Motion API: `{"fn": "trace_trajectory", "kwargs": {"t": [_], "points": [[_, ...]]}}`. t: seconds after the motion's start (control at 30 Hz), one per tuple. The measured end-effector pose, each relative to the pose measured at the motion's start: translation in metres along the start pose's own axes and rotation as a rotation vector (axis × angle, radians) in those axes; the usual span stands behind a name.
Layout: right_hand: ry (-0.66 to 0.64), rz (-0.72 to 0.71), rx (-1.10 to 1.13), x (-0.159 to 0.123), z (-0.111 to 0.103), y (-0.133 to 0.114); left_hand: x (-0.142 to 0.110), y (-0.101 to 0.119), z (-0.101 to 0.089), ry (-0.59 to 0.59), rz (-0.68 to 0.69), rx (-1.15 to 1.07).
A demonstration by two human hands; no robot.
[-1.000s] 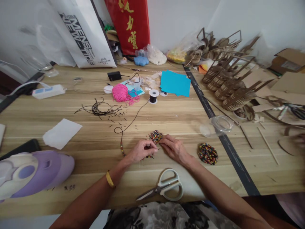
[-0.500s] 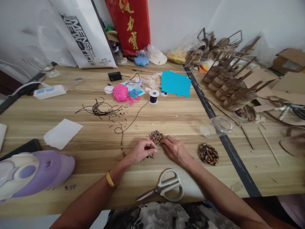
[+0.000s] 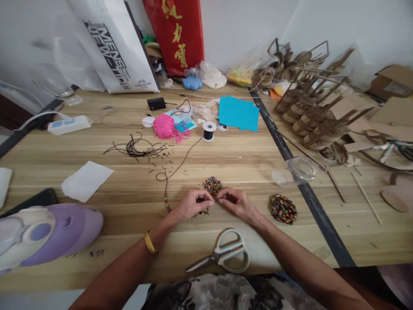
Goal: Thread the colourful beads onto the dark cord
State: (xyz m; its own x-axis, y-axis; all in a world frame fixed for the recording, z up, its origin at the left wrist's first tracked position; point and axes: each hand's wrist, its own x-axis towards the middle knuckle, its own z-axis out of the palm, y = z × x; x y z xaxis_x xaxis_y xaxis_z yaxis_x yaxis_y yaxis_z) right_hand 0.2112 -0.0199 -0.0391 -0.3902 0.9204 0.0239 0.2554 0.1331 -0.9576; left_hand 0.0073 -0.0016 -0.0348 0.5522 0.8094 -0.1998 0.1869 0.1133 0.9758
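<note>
My left hand (image 3: 192, 204) is closed in a pinch on the end of a thin black cord (image 3: 166, 186). Beads strung on this cord (image 3: 166, 201) show left of the wrist, and more strung beads show below the fingers. Fingertips of my right hand (image 3: 235, 200) are pinched together at the cord's tip, close to the left fingertips; what lies between them is too small to make out. Just beyond both hands is a small heap of loose multicoloured beads (image 3: 212, 185). The cord runs back to a white spool of black cord (image 3: 209, 131).
White-handled scissors (image 3: 222, 255) lie near the front edge. A coiled heap of beads (image 3: 283, 209) sits right of my right hand. Cut black cords (image 3: 135, 147), pink yarn (image 3: 164, 125) and blue sheets (image 3: 238, 113) lie farther back. A purple-and-white appliance (image 3: 58, 232) stands left.
My right hand has moved from the edge of the bead heap toward me, and its fingertips now meet the cord's end by my left hand. The left hand stays nearly in place.
</note>
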Motion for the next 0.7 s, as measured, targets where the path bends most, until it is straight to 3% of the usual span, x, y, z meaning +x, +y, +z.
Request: {"fn": "trace_trajectory", "kwargs": {"t": [0.27, 0.7], "points": [[-0.046, 0.096, 0.281, 0.0032, -0.0037, -0.0026, 0.0, 0.001, 0.0001, -0.008, -0.001, 0.008], [-0.073, 0.113, 0.336, 0.003, -0.006, -0.0022, -0.0007, 0.0017, 0.0002, -0.026, -0.009, 0.013]]}}
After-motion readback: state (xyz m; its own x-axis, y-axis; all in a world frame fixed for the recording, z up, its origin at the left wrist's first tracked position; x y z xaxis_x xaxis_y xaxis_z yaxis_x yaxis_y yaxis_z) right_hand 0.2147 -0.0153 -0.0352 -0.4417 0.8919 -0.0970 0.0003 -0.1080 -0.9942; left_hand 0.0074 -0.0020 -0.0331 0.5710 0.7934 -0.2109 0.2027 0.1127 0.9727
